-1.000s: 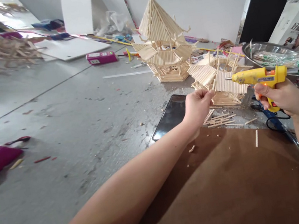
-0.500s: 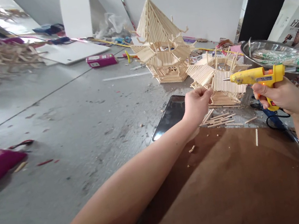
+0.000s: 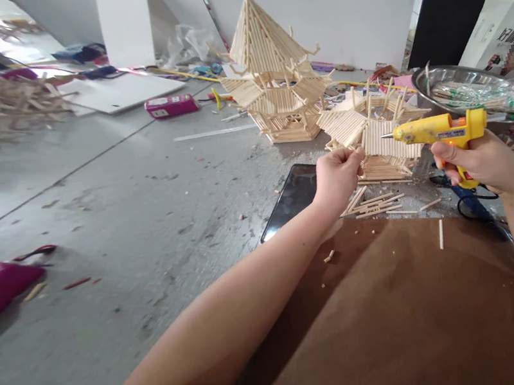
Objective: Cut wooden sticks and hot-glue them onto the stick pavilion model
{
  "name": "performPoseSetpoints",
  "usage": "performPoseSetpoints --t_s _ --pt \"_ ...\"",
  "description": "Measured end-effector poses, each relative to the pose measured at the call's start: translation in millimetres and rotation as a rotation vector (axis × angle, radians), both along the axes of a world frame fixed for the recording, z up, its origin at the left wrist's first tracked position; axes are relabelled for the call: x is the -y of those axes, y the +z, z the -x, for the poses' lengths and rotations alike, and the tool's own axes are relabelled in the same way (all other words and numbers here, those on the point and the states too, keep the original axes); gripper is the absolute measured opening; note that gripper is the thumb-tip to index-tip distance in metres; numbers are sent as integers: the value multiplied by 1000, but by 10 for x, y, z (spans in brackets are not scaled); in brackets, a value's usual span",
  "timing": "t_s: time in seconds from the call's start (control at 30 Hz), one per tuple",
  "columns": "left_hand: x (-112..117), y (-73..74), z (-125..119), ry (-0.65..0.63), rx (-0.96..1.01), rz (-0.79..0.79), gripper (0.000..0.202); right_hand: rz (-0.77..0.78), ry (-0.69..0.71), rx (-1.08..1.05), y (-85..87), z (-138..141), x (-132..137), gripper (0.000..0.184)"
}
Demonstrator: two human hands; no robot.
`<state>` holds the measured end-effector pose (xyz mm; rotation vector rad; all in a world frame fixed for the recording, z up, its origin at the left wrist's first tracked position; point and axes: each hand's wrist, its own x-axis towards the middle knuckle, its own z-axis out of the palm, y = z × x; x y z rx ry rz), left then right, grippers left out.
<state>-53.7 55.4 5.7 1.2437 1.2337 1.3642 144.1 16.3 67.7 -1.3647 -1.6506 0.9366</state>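
Open-topped stick model (image 3: 373,140) sits on the grey surface (image 3: 142,204) in front of the worker, just past the far edge of a brown sheet (image 3: 393,314). Take that model as the centre of a dial, twelve pointing away from the worker. At three o'clock I see the right hand (image 3: 479,162), fingers wrapped around the grip of a yellow glue gun (image 3: 432,128). It is held roughly level, nozzle aimed at nine o'clock, so the tip faces the other hand. Whether the nozzle touches the model's front, which it overlaps from here, I can't tell. At eight o'clock, close by, the left hand (image 3: 336,175) has thumb and fingertips pinched together; whether a bit of stick is caught between them I can't make out. The hands are well apart, probably to spare skin from a hot tip. Loose sticks (image 3: 376,204) lie at six o'clock, on the near side, presumably for a short reach. Farther out at eight, a dark glassy device (image 3: 287,200) lies flat, partly hidden behind the left hand. At ten, a taller stick tower (image 3: 277,98) with a pointed roof stands back, perhaps to leave elbow room. A metal bowl (image 3: 455,70) at two o'clock corrals plastic-wrapped bundles (image 3: 491,100).
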Motion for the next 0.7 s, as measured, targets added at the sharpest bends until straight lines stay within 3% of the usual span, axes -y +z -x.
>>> performPoseSetpoints --t_s 0.33,0.7 --pt "44 130 -34 -39 188 125 24 -22 12 15 -36 -32 -30 27" --pt "48 107 -44 -55 212 105 24 -42 -6 39 -83 -8 -48 30"
